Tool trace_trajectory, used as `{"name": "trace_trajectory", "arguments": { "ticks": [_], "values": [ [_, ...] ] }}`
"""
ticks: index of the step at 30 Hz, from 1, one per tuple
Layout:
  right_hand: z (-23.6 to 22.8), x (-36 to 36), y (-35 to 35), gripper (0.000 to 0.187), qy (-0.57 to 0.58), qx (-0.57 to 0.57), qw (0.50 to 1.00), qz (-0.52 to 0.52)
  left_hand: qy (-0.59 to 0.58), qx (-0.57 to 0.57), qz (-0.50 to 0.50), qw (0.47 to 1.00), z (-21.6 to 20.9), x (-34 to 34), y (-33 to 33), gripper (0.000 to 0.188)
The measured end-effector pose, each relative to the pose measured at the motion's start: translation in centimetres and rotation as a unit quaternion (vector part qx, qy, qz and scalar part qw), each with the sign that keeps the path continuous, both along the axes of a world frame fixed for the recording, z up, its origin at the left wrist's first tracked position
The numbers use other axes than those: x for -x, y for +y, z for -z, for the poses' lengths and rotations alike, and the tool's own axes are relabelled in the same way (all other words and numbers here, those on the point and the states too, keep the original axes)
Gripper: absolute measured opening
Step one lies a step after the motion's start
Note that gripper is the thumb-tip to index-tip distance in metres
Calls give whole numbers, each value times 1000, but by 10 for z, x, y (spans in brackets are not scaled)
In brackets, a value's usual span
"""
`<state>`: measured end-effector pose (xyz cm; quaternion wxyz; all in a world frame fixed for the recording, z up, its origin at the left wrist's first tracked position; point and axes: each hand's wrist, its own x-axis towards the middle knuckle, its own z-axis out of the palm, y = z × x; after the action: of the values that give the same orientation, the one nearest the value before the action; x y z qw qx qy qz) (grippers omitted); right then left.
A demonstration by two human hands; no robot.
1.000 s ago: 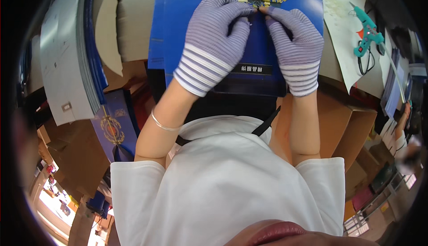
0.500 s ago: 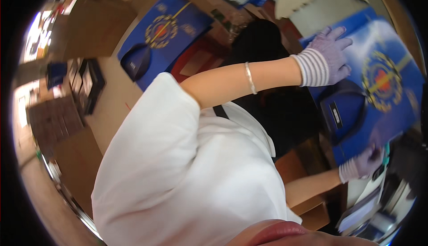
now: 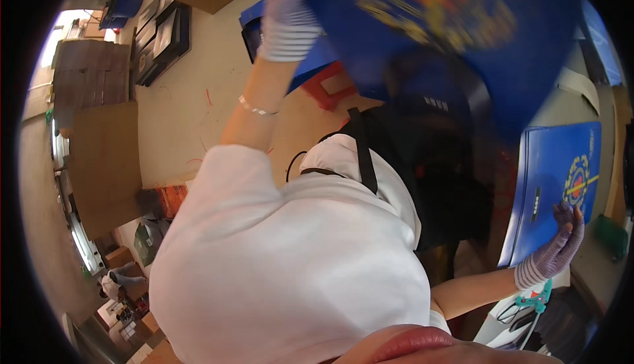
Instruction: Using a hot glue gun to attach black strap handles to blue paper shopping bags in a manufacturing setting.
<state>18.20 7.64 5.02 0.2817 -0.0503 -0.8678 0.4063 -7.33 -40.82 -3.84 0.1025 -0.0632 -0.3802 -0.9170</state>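
Note:
A flat blue gift bag [image 3: 370, 54] with a yellow-and-red emblem and a dark carrying handle is raised at the top, blurred by motion. My left hand [image 3: 290, 17], in a pale purple glove with a striped cuff, grips its left edge; the fingertips are partly hidden. Lower on the right lies another blue gift bag [image 3: 545, 186] with the same emblem. Over its near right corner is my right hand [image 3: 553, 248], gloved alike, fingers stretched out and nothing held. Behind the left wrist, part of a further blue bag [image 3: 317, 57] shows.
A red plastic crate or frame [image 3: 323, 90] stands beside the tan surface [image 3: 198, 60]. Black trays [image 3: 162, 40] are at the upper left. A teal-handled tool [image 3: 538, 296] lies below my right hand, and a brown cardboard sheet [image 3: 102, 166] is at the left.
My left hand has swung up and left, lifting a blue bag off the right side. Another bag now shows there. My right hand has come off the bag's edge, and the view has turned.

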Motion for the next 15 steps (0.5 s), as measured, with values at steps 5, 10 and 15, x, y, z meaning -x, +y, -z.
{"name": "trace_trajectory", "arguments": {
  "ticks": [5,10,15],
  "values": [
    [2,28,-39,28,-37,6,999,-2,-74,-95,-88,989,13,-58,-85,41],
    [2,37,-35,26,-54,14,997,-54,-258,-39,-54,964,136,-74,-98,25],
    [4,32,-29,26,-82,-12,996,-30,-286,-119,-54,949,173,-55,-57,18]
  ]
}}
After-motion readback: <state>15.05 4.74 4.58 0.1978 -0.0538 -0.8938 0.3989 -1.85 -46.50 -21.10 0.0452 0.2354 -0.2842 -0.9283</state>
